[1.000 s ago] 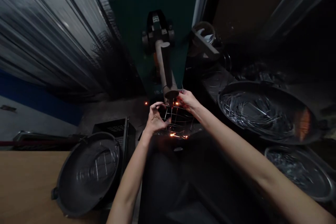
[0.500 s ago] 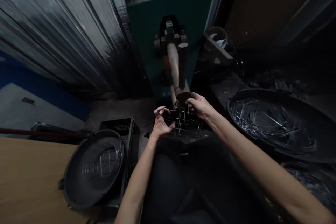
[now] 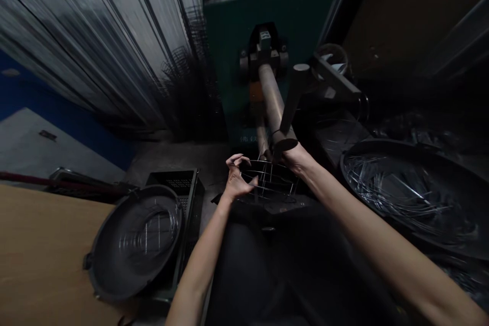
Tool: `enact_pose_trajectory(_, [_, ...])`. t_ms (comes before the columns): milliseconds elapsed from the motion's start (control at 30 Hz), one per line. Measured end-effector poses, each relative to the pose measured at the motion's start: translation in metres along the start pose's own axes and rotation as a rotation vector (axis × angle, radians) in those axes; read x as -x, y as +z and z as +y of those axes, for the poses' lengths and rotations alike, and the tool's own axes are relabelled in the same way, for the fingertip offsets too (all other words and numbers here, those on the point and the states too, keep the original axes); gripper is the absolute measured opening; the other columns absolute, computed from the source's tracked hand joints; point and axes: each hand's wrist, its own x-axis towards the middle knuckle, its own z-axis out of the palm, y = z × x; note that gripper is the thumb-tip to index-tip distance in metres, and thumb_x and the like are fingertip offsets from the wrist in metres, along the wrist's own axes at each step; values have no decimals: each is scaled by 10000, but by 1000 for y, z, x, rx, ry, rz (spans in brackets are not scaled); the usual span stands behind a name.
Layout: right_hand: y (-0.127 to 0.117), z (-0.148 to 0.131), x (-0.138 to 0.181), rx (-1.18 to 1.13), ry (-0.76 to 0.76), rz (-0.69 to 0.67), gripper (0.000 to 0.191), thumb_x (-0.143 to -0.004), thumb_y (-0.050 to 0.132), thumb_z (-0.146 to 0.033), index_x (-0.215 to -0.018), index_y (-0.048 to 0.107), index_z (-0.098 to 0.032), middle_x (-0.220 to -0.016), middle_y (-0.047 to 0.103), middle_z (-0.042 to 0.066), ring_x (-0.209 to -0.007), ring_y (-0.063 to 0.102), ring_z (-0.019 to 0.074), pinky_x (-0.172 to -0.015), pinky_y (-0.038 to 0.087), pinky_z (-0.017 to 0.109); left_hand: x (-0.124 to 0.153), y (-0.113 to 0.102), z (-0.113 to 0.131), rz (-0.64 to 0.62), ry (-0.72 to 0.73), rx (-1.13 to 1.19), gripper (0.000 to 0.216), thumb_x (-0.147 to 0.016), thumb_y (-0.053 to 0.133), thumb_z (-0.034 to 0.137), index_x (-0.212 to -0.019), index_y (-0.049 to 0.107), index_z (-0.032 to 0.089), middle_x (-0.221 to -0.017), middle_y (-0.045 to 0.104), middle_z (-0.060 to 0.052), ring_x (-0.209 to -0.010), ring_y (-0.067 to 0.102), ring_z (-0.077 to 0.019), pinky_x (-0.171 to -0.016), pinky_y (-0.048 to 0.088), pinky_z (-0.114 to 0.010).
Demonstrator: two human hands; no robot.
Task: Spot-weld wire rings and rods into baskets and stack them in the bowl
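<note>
A round wire basket frame [image 3: 272, 182] sits under the electrode arm [image 3: 272, 102] of a green spot-welding machine [image 3: 267, 20]. My left hand [image 3: 237, 178] curls its fingers around the frame's left rim. At the far right rim my right hand [image 3: 298, 158] grips the frame, just below the dark electrode tip [image 3: 284, 145]; its fingers are partly hidden behind that tip. No sparks show.
A dark round pan [image 3: 133, 244] with finished wire frames lies at the lower left on a black crate [image 3: 179, 188], beside a wooden board [image 3: 34, 260]. A large pan [image 3: 412, 193] of loose wire pieces stands at the right. Stacked wire frames [image 3: 183, 81] lean against the corrugated wall.
Sparks flew at the weld point a second ago and have stopped. The upper electrode arm has swung up and to the right. Both hands have kept hold of the frame and turned it slightly.
</note>
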Motion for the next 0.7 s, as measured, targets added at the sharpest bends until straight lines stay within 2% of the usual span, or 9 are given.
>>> enact_pose_trajectory(167, [2,2,-1,-1,11,24,355,-591,748,-285,-796,471,-195,-547,492,-53,-426,426,69,-368,300,180,0,-1,-3,-34,24,-25,553,-568,722,120,-995,385,225,-970,464,-52,-945,531,-210,-878,471,-418])
enact_pose_trajectory(300, [4,-12,8,-12,43,28,300,-634,732,-234,-734,453,-185,-491,457,-55,-408,419,69,-363,285,175,2,-5,-8,-68,7,-67,496,-580,731,157,-985,449,204,-983,442,-73,-1002,496,-244,-888,464,-431])
enact_pose_trajectory(400, [3,-29,4,31,149,-40,255,-679,715,-154,-724,465,-172,-497,472,-46,-405,420,58,-362,254,159,-2,-8,-11,-90,8,-133,471,-567,738,187,-962,482,195,-1065,405,-88,-1107,444,-270,-937,446,-430])
enact_pose_trajectory(500, [-3,-50,-11,26,298,27,200,-776,628,-108,-702,450,-160,-488,444,-51,-382,357,32,-358,225,144,-6,-6,-8,-153,6,-156,471,-587,715,185,-984,461,192,-1112,412,-88,-1166,433,-260,-982,422,-415])
enact_pose_trajectory(600, [-13,-71,-20,11,341,93,246,-911,470,-167,-675,400,-168,-464,373,-63,-355,261,22,-345,192,137,-2,-2,0,-236,39,-77,612,-638,685,201,-1155,357,185,-1094,498,-91,-1138,499,-236,-982,423,-416])
enact_pose_trajectory(700, [-31,-80,0,13,328,67,286,-964,394,-233,-686,420,-169,-486,355,-64,-357,222,24,-339,183,138,13,-12,9,-415,62,-28,815,-643,716,249,-1310,252,186,-1228,526,-133,-1273,432,-278,-1088,307,-499])
